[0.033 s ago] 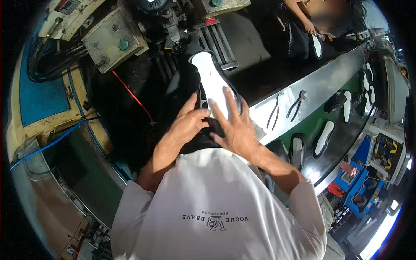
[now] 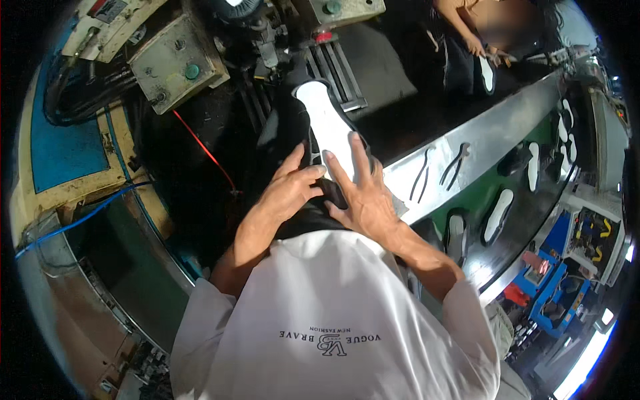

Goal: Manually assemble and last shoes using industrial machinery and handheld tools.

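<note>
A dark shoe with a white sole [image 2: 325, 120] lies sole up over my lap, its one end pointing away from me. My left hand [image 2: 288, 192] grips its left side, with the thumb on the edge of the sole and the fingers curled along the side. Across the near part of the sole my right hand [image 2: 365, 197] presses, two fingers stretched over the white surface and the others round the right side. The shoe's near end is partly hidden by my hands.
To my right runs a metal ledge [image 2: 500, 127] bearing two pliers [image 2: 456, 165]. Beyond it, white-soled shoes [image 2: 498, 215] lie on a green and dark conveyor. Machinery with a control box [image 2: 179, 67] stands ahead left. A co-worker's hand [image 2: 475, 45] holds another shoe at the far right.
</note>
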`<act>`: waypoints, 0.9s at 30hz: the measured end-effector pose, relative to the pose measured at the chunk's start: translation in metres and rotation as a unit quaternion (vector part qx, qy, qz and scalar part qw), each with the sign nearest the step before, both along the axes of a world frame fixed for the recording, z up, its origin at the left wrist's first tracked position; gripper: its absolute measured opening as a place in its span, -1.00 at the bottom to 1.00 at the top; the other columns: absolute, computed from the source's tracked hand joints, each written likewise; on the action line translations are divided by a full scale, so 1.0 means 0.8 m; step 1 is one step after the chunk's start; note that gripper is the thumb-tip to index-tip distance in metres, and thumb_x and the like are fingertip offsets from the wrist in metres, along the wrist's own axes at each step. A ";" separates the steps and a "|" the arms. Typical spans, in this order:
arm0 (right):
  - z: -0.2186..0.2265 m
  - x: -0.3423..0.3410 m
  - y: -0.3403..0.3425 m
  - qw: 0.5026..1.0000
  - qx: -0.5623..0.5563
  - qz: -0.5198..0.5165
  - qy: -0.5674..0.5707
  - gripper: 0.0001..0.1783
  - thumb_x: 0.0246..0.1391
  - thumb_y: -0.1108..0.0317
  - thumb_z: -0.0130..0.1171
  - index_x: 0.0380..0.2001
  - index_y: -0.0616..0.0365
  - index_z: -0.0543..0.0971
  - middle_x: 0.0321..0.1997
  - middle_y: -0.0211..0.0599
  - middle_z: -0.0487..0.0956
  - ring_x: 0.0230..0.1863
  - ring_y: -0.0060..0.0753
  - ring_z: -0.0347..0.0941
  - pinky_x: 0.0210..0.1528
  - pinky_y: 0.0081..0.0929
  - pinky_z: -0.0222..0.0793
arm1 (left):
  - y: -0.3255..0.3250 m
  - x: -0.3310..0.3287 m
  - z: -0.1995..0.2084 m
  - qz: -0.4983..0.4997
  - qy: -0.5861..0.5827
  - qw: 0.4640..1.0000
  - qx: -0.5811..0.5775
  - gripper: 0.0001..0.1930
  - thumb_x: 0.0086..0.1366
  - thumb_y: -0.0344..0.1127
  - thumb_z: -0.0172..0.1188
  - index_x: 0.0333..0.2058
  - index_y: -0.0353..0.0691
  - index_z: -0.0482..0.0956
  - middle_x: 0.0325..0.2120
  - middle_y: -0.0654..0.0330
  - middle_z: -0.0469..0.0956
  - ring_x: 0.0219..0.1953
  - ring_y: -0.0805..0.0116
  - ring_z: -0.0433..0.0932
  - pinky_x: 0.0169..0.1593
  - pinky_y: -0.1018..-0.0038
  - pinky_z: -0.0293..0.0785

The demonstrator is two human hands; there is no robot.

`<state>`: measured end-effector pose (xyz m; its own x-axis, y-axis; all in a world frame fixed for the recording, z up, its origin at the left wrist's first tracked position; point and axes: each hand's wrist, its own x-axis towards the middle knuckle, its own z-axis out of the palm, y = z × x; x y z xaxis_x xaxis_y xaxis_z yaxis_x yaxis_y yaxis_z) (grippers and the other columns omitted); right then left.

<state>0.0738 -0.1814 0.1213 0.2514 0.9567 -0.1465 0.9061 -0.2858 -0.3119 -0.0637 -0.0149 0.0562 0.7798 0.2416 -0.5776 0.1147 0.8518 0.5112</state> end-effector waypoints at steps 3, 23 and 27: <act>-0.014 0.009 -0.009 0.994 0.051 -0.047 0.082 0.00 0.03 0.15 0.57 0.56 -0.39 0.41 0.73 0.46 -0.23 0.23 0.64 0.36 0.31 0.29 0.51 | 0.032 0.028 -0.006 0.011 0.125 0.974 0.188 -0.13 0.51 -0.14 0.34 0.62 -0.24 0.10 0.39 -0.10 0.43 0.37 0.01 0.46 0.37 0.09 0.45; 0.028 0.045 0.015 0.983 0.065 -0.032 0.167 -0.22 0.04 0.10 0.50 0.39 -0.19 0.64 0.71 0.44 -0.06 0.47 0.57 0.26 0.49 0.26 0.30 | 0.207 0.096 -0.047 0.109 0.097 0.805 0.574 -0.40 0.64 -0.07 0.13 0.43 -0.39 0.41 0.35 -0.15 0.52 0.45 -0.01 0.44 0.51 0.22 0.26; 0.084 0.074 0.030 0.981 0.115 -0.098 0.119 -0.27 0.04 0.10 0.49 0.35 -0.11 0.69 0.73 0.39 -0.04 0.62 0.51 0.11 0.55 0.32 0.23 | 0.388 0.134 0.089 0.223 -0.039 0.942 0.247 -0.17 0.59 0.20 0.20 0.56 -0.28 0.25 0.48 -0.04 0.40 0.50 0.08 0.37 0.54 0.20 0.24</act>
